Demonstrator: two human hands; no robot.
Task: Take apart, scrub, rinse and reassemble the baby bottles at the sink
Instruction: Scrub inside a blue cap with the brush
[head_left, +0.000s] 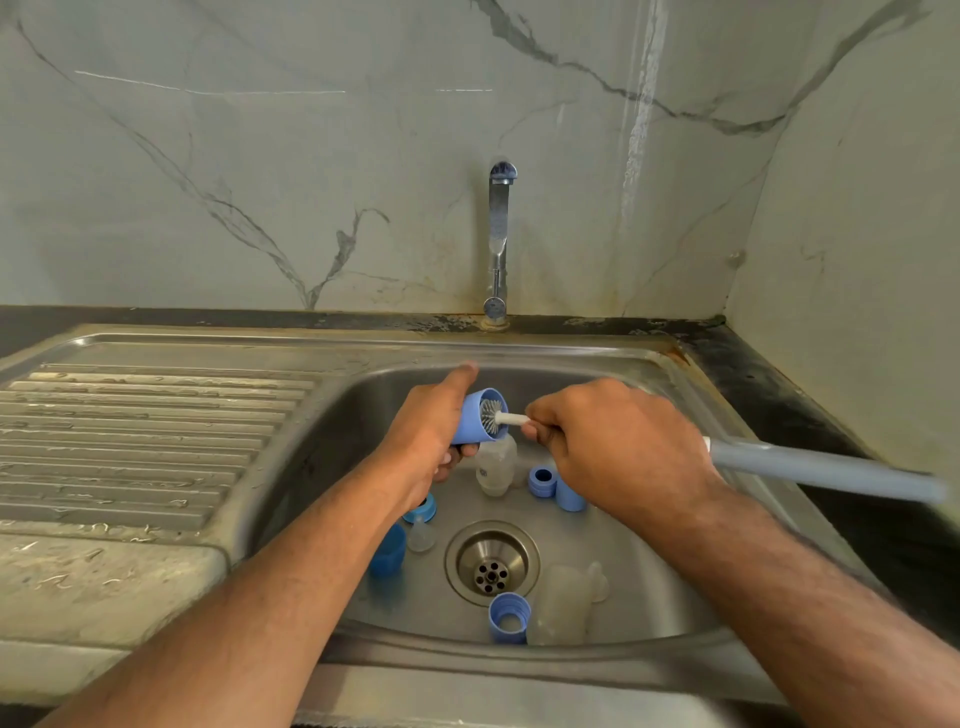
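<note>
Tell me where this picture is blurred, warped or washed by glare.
Head view: the brush handle smears toward the right edge; wide-angle warp bows the sink rim and the wall corner; a pale glare streak runs down the marble wall; the blue cap stays fairly sharp.

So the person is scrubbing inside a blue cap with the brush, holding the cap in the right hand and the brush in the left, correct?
The hands are swapped. In the head view, the left hand holds the blue cap, and the right hand holds the brush, whose bristles are inside the cap. The rest is right.
</note>
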